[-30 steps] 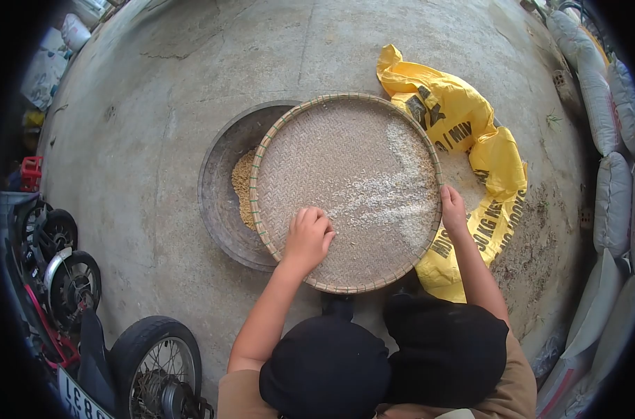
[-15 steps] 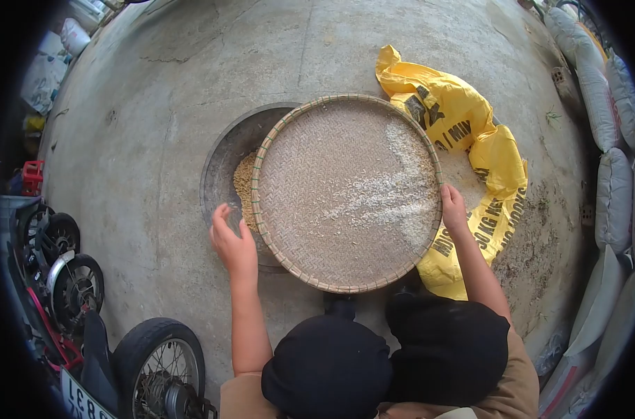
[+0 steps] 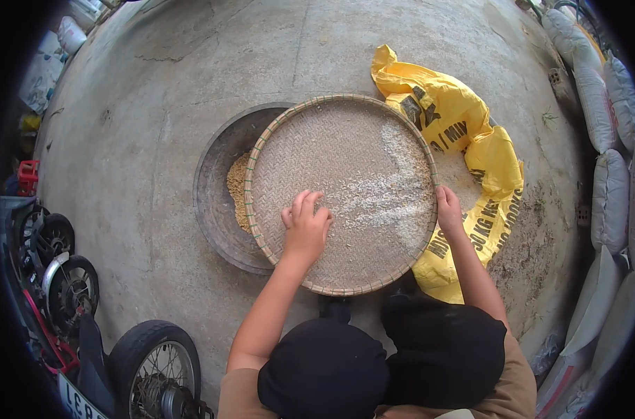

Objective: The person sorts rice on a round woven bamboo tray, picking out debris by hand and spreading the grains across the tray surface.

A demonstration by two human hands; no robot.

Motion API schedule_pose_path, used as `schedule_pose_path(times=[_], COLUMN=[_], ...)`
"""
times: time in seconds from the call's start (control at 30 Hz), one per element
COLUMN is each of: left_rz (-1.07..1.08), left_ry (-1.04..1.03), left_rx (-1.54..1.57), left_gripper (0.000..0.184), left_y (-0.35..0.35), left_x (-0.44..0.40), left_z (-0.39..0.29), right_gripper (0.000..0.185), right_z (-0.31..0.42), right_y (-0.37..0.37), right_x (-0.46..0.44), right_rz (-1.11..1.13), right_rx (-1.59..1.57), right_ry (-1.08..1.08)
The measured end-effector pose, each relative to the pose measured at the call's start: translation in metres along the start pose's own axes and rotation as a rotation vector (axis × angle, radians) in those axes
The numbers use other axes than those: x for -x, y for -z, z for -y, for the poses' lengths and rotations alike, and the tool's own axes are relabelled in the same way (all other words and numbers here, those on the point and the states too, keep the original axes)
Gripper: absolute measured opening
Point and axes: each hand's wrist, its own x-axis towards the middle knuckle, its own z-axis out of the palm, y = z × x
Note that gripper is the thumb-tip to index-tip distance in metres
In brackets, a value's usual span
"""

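Note:
A wide, round woven bamboo winnowing tray (image 3: 296, 153) is held level in front of me. White and pale grains (image 3: 380, 195) are spread over its right half, with a few scattered bits elsewhere. My right hand (image 3: 450, 211) grips the tray's right rim, the thumb on top. Over the middle-left of the weave is my left hand (image 3: 307, 223), fingers bent and apart, with nothing visible in them. Under the tray's left side stands a dark round basin (image 3: 216, 164), partly hidden, holding a heap of golden-brown grain (image 3: 238, 185).
A crumpled yellow sack (image 3: 495, 157) with black print lies on the concrete floor (image 3: 143, 140) to the right. Stacked white sacks (image 3: 609, 199) line the right edge. Parked motorbikes with a near wheel (image 3: 157, 370) stand at lower left, near a red plastic stool (image 3: 27, 178).
My left hand has moved right, from beside the tray's left rim to over its woven surface. My right hand keeps its grip on the rim.

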Motion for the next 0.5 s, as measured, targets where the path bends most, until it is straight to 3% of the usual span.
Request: schedule_pose_path(times=[0.5], left_rz=[0.112], left_ry=[0.076], left_rx=[-0.008], left_gripper=[0.012], left_y=[0.0073], left_x=[0.0043], left_z=[0.0047], right_gripper=[0.029], right_z=[-0.0003], right_y=[0.001], right_x=[-0.0005], right_rz=[-0.007], right_rx=[0.039], right_ry=[0.022])
